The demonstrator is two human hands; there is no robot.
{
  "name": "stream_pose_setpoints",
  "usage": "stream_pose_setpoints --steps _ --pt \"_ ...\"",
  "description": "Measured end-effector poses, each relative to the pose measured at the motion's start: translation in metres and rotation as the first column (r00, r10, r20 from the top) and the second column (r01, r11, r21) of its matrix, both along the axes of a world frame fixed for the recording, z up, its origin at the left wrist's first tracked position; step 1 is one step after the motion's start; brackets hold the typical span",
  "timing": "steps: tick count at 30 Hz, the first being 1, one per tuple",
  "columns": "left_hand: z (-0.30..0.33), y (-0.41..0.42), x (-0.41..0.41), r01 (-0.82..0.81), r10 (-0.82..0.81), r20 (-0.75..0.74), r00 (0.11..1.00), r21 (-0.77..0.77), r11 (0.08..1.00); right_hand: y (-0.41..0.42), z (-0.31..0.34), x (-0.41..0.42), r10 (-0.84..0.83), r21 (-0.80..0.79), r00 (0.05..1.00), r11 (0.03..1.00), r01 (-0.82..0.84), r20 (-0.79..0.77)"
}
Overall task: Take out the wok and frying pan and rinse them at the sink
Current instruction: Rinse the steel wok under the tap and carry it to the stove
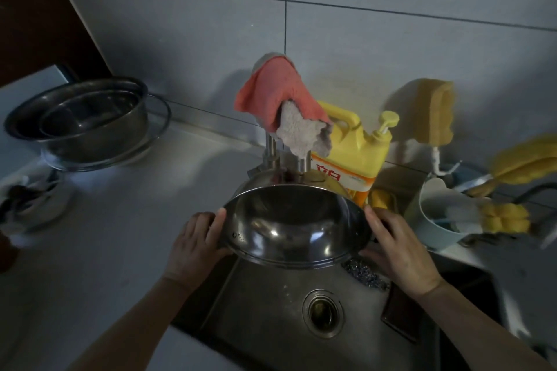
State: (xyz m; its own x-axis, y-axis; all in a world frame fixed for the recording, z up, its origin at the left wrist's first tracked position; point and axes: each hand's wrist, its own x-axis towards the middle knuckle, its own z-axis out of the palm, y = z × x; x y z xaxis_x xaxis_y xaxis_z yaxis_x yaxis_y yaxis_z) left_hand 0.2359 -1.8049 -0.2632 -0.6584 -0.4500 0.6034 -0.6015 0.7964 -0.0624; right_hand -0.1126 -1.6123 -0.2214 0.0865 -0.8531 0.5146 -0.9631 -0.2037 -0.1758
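A shiny steel wok (295,226) hangs tilted over the steel sink (259,307), its hollow facing me, just under the faucet (272,147). My left hand (196,245) grips its left rim, thumb on the edge. My right hand (398,247) grips its right rim at a dark handle. I see no running water. No frying pan shows.
Cloths, pink and grey, drape the faucet. A yellow detergent jug (358,153) stands behind the wok. Stacked steel bowls (81,120) sit far left on the white counter. A white tub (446,220) with yellow sponges is right. A steel scourer (364,272) lies in the sink by the drain (322,313).
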Motion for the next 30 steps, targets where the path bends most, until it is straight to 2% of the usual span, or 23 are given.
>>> stream_pose_setpoints --steps 11,23,30 --pt "-0.006 0.005 -0.04 0.077 -0.079 0.027 0.996 0.055 0.995 0.029 -0.004 -0.028 -0.112 0.023 0.993 0.993 0.112 -0.022" --pt "-0.002 0.007 0.012 0.015 -0.015 0.009 1.0 0.005 1.0 -0.001 -0.005 0.004 0.029 0.03 1.0 0.999 -0.029 0.011" --pt "0.011 0.004 0.008 0.005 -0.005 0.015 1.0 0.008 1.0 0.0 0.005 0.002 0.03 -0.004 1.0 1.0 -0.03 -0.003"
